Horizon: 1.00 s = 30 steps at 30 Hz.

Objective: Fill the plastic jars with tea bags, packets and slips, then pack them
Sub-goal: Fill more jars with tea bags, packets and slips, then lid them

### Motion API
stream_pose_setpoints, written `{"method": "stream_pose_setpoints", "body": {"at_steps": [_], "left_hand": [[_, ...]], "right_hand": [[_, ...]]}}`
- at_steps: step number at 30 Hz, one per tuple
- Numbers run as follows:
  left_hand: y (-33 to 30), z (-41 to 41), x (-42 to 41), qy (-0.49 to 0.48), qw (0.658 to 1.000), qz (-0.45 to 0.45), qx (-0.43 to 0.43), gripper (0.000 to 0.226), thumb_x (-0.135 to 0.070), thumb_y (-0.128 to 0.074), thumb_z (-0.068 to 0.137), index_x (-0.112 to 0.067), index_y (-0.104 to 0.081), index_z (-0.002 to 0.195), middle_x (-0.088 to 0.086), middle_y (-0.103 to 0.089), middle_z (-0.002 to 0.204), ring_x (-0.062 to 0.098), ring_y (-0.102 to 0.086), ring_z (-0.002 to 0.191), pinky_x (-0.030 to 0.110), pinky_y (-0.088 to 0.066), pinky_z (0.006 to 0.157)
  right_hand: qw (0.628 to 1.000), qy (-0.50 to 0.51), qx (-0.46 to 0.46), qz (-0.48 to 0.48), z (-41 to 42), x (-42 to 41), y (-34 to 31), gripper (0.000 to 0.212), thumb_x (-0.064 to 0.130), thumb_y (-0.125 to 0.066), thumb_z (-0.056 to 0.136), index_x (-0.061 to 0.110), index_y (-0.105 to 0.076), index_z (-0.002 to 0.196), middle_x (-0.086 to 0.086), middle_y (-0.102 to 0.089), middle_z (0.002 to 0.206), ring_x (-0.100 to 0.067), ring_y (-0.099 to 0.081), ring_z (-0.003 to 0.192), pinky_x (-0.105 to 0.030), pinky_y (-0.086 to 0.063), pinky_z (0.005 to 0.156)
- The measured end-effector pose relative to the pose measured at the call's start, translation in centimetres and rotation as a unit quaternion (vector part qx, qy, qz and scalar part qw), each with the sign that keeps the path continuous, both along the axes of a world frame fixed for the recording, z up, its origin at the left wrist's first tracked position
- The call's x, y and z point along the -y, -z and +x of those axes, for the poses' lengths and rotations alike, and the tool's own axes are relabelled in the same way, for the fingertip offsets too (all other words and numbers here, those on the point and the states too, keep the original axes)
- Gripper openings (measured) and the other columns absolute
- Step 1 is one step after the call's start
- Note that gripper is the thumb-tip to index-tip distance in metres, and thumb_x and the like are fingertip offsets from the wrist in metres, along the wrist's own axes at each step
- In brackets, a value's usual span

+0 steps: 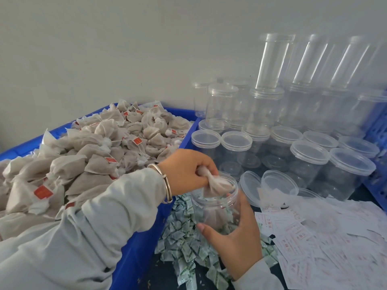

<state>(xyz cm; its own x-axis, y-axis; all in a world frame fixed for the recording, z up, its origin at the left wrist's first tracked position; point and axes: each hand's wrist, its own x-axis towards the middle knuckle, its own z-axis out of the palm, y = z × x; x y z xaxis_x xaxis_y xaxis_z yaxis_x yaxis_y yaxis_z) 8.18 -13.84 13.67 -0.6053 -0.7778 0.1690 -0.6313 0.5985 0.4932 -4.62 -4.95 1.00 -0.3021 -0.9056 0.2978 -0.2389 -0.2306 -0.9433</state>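
My right hand (236, 237) grips a clear open plastic jar (213, 204) from the side, holding it above a pile of green-and-white packets (184, 245). My left hand (184, 170) pinches tea bags (217, 184) by their gathered tops and holds them in the jar's mouth. At least one tea bag lies inside the jar. A blue crate (144, 254) on the left is heaped with grey-white tea bags (94, 151) with red tags. White slips with red print (326, 241) are spread at the lower right.
Several lidded clear jars (310, 162) stand at the right, with more stacked behind them against the grey wall. Loose clear lids (278, 183) lie near the slips. A blue crate wall (379, 164) closes the far right.
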Motion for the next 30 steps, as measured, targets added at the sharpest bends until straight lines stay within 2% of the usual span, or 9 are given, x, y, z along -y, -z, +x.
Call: {"method": "stream_pose_setpoints", "body": {"at_steps": [4, 7, 9, 11, 14, 17, 19, 24, 30], "left_hand": [[0.5, -0.4, -0.6, 0.038, 0.999, 0.02, 0.001, 0.017, -0.017, -0.067, 0.075, -0.031, -0.071, 0.083, -0.015, -0.063, 0.067, -0.008, -0.053, 0.059, 0.005, -0.039, 0.056], [0.8, -0.4, -0.6, 0.065, 0.997, 0.012, 0.034, 0.017, -0.021, -0.066, 0.077, -0.028, -0.07, 0.092, -0.019, -0.059, 0.067, -0.014, -0.051, 0.063, 0.0, -0.035, 0.06], [0.9, -0.3, -0.4, 0.062, 0.997, 0.017, 0.043, 0.024, -0.024, -0.067, 0.079, -0.031, -0.066, 0.101, -0.019, -0.063, 0.08, -0.013, -0.054, 0.074, -0.003, -0.034, 0.067], [0.8, 0.0, 0.2, 0.038, 0.999, 0.013, 0.022, 0.027, -0.025, -0.068, 0.08, -0.031, -0.064, 0.106, -0.018, -0.065, 0.088, -0.008, -0.056, 0.085, -0.001, -0.036, 0.075], [0.3, 1.2, 1.8, -0.054, 0.998, -0.045, -0.007, 0.022, -0.026, -0.065, 0.083, -0.028, -0.066, 0.105, -0.018, -0.061, 0.092, 0.0, -0.056, 0.088, 0.011, -0.042, 0.079], [-0.2, 3.5, 4.1, -0.196, 0.976, -0.088, -0.024, 0.018, -0.022, -0.059, 0.086, -0.027, -0.065, 0.102, -0.014, -0.058, 0.092, 0.003, -0.054, 0.083, 0.01, -0.035, 0.064], [-0.2, 5.4, 5.5, -0.285, 0.953, -0.098, -0.022, 0.02, -0.017, -0.055, 0.085, -0.023, -0.065, 0.102, -0.004, -0.062, 0.103, 0.013, -0.056, 0.091, 0.018, -0.038, 0.07], [1.0, 7.5, 7.1, -0.374, 0.915, -0.025, 0.148, 0.038, -0.005, -0.049, 0.089, -0.021, -0.057, 0.123, 0.008, -0.057, 0.127, 0.026, -0.056, 0.109, 0.031, -0.044, 0.086], [2.9, 6.6, 7.7, -0.301, 0.874, 0.002, 0.381, 0.046, -0.018, -0.053, 0.089, -0.021, -0.046, 0.134, 0.009, -0.055, 0.131, 0.028, -0.056, 0.113, 0.037, -0.048, 0.091]], "right_hand": [[1.0, 0.009, 0.004, 0.008, 0.0, 0.1, -0.1, 0.093, 0.056, -0.08, 0.038, 0.069, -0.032, 0.116, 0.028, -0.049, 0.126, 0.016, -0.046, 0.112, 0.003, -0.037, 0.084], [1.0, -0.003, -0.006, 0.005, 0.0, 0.0, 0.0, 0.096, 0.051, -0.083, 0.041, 0.059, -0.033, 0.122, 0.02, -0.051, 0.132, 0.004, -0.048, 0.12, -0.014, -0.041, 0.098], [1.0, -0.01, -0.012, 0.002, -0.1, -0.1, -0.1, 0.098, 0.042, -0.086, 0.044, 0.053, -0.034, 0.126, 0.016, -0.052, 0.133, -0.001, -0.049, 0.122, -0.017, -0.043, 0.098], [1.0, -0.02, 0.003, 0.001, -0.2, -0.1, -0.2, 0.098, 0.027, -0.091, 0.048, 0.047, -0.038, 0.129, 0.012, -0.053, 0.132, -0.003, -0.052, 0.12, -0.015, -0.046, 0.095], [0.999, -0.035, 0.022, 0.006, -0.2, 0.0, -0.5, 0.101, 0.01, -0.092, 0.053, 0.037, -0.039, 0.135, 0.006, -0.053, 0.134, -0.008, -0.052, 0.122, -0.029, -0.046, 0.102], [0.999, -0.033, 0.016, 0.014, -0.2, -0.2, -0.4, 0.098, 0.011, -0.092, 0.054, 0.046, -0.037, 0.128, 0.01, -0.051, 0.134, -0.002, -0.049, 0.122, -0.007, -0.042, 0.094], [0.999, -0.026, 0.012, 0.024, -0.3, -0.2, -0.3, 0.1, 0.013, -0.092, 0.053, 0.043, -0.037, 0.131, 0.011, -0.05, 0.134, 0.0, -0.048, 0.122, 0.001, -0.039, 0.087], [1.0, -0.018, 0.006, 0.025, -0.2, -0.2, -0.4, 0.095, 0.017, -0.092, 0.053, 0.054, -0.036, 0.12, 0.016, -0.049, 0.133, 0.001, -0.046, 0.121, -0.001, -0.037, 0.084], [0.999, -0.03, 0.02, 0.029, -0.3, -0.2, -0.3, 0.095, 0.017, -0.092, 0.053, 0.059, -0.034, 0.115, 0.021, -0.047, 0.13, 0.021, -0.043, 0.11, 0.006, -0.037, 0.075]]}}
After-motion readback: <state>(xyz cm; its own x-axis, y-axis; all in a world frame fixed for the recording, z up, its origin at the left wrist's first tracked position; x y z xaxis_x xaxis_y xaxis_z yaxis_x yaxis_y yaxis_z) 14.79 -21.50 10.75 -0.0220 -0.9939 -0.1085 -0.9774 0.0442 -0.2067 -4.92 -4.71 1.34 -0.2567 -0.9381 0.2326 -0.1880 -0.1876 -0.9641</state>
